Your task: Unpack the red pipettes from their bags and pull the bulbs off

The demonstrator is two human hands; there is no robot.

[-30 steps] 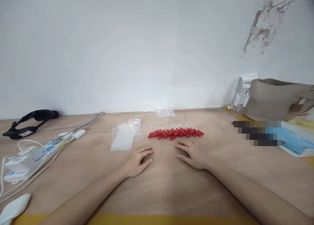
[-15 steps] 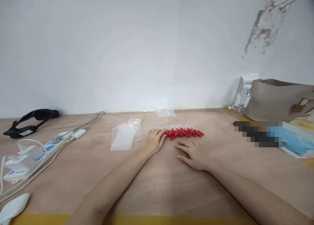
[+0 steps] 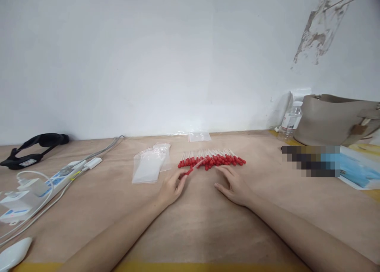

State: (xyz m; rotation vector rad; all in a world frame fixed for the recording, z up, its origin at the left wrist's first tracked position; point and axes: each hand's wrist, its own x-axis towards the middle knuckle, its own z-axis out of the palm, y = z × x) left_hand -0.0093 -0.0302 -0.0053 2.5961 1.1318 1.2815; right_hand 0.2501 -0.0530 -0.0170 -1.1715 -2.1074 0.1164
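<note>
White wall fills the back of the head view, with a patch of peeled paint up on the right. Below it is a brown wooden desk.

A row of thin sticks with red tips lies in the middle of the desk. The left hand sits just in front of the row's left end. Its fingers pinch one red-tipped stick, which is pulled a little way out of the row and points up to the right. The right hand lies flat on the desk with its fingers spread. Its fingertips are just beside the red tips, and I cannot tell if they touch.

Clear little bags lie just left of the sticks. One more small bag lies by the wall. Far to the left are a power strip with white cords and a black headband thing. On the right stand a water bottle and a tan bag.
</note>
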